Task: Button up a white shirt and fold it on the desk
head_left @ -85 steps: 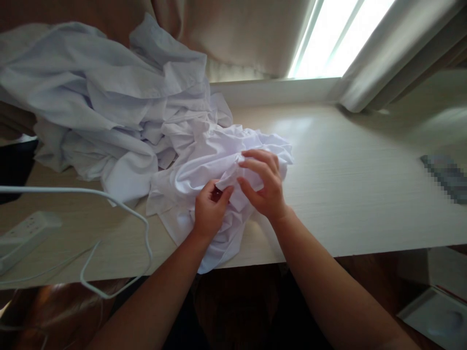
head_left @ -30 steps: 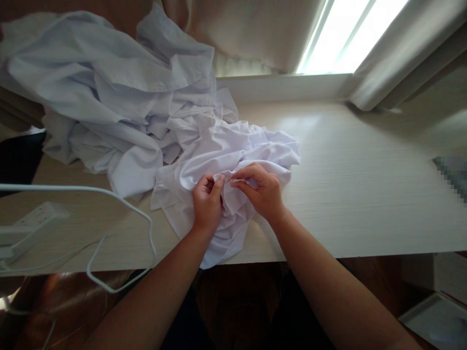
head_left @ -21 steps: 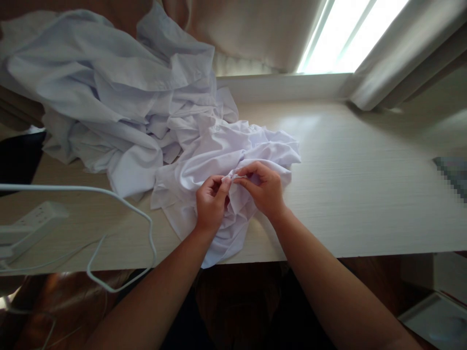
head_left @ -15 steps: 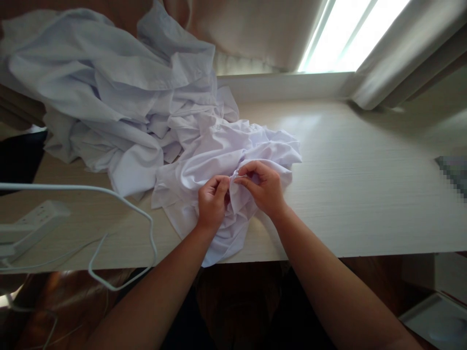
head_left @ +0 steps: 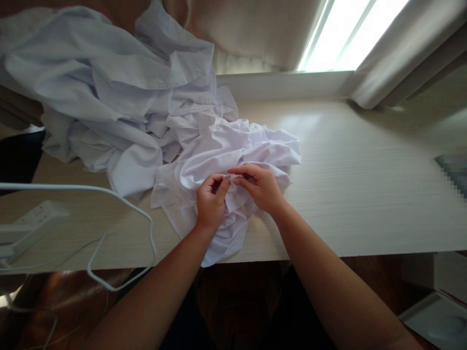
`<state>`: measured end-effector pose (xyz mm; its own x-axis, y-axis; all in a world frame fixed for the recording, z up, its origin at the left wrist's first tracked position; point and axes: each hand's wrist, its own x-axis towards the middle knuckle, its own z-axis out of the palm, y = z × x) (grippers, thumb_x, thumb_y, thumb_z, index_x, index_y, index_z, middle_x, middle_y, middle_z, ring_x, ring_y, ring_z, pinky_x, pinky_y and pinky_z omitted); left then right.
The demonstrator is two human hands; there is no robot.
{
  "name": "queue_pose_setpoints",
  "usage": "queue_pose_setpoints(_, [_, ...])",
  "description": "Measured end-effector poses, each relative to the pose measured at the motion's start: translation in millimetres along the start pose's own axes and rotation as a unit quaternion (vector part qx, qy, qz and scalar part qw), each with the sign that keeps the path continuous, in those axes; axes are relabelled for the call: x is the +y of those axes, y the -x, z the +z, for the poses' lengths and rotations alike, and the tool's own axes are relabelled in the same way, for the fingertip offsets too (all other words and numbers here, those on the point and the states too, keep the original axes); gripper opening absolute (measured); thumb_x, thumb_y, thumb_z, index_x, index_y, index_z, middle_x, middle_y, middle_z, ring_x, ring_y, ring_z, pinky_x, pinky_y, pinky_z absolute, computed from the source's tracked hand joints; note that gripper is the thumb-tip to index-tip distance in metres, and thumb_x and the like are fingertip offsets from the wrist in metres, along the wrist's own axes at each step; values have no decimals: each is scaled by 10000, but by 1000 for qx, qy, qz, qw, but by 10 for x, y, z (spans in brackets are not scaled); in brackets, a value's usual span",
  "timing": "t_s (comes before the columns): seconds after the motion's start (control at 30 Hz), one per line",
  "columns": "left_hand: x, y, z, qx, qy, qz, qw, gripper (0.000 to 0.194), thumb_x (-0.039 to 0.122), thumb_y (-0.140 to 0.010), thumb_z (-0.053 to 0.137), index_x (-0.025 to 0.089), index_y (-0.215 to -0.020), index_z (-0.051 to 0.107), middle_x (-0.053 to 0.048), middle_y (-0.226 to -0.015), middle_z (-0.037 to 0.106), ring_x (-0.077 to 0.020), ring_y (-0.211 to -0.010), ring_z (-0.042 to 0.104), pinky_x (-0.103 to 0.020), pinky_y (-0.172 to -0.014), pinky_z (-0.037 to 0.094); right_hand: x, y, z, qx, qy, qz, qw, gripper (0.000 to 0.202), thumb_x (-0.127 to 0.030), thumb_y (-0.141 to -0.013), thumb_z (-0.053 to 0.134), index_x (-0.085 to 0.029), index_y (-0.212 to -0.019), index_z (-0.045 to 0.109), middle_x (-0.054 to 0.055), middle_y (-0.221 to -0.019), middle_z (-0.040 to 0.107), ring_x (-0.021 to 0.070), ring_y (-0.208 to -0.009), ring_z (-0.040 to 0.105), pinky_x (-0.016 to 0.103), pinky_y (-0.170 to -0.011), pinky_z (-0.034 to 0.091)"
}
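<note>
Both hands (head_left: 211,201) (head_left: 261,187) pinching white fabric (head_left: 207,150) mid-frame; looks partway done, rumpled cloth pile (head_left: 98,82) upper left.

right: bare tabletop (head_left: 365,180) open | left: power strip (head_left: 32,226), cable (head_left: 109,194) (looping over the edge) obstruct

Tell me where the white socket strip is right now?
The white power strip is at the far left of the head view, on the table, below the heap of white cloth.

Pinched bit of cloth (head_left: 232,178) partly hidden by fingertips, power strip (head_left: 34,223) cut off at left edge
</note>
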<state>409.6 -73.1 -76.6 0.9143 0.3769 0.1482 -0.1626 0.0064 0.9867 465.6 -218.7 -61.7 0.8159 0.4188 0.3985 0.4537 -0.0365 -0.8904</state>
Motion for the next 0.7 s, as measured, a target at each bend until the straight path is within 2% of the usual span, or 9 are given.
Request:
queue_pose_setpoints(0.13, [-14, 3, 2, 8, 5, -2, 1000, 225, 386, -830, 729, 174, -893, 690, -24, -859, 677, -124, -789, 604, -232, -753, 476, 26, 4, 23, 15, -3, 24, 1000, 152, -251, -879, 674, -211, -1012, 736, 21, -954, 731, 158, -859, 647, 300, -796, 514])
queue_pose_setpoints(0.3, [-63, -19, 0, 31, 46, -33, 998, 251, 415, -835, 711, 175, -905, 687, -27, -856, 682, -126, -764, 610, -235, -719, 488, 33, 0, 22, 42, 10, 27, 999, 100, -250, -878, 669, -206, -952, 719, 20, -914, 717, 166, -852, 640, 307, -801, 510])
queue_pose_setpoints(0.47, [-97, -51, -24, 47, 64, -54, 995, 253, 414, -832, 705, 171, -901, 694, -35, -856, 692, -132, -774, 617, -249, -736, 495, 23, 1, 21, -1, 43, -7, 999, 44, -215, -876, 661, -207, -886, 704, 12, -880, 683, 157, -825, 615, 298, -778, 482])
queue_pose_setpoints(0.7, [-74, -24, 10, 48, 47, -42, 997, 242, 420, -827, 707, 182, -873, 706, -24, -834, 678, -132, -768, 608, -245, -741, 488, 90, 9, 57, 26, 86, 21, 996, 71, -270, -867, 673, -202, -882, 680, 6, -832, 677, 148, -740, 577, 287, -684, 443])
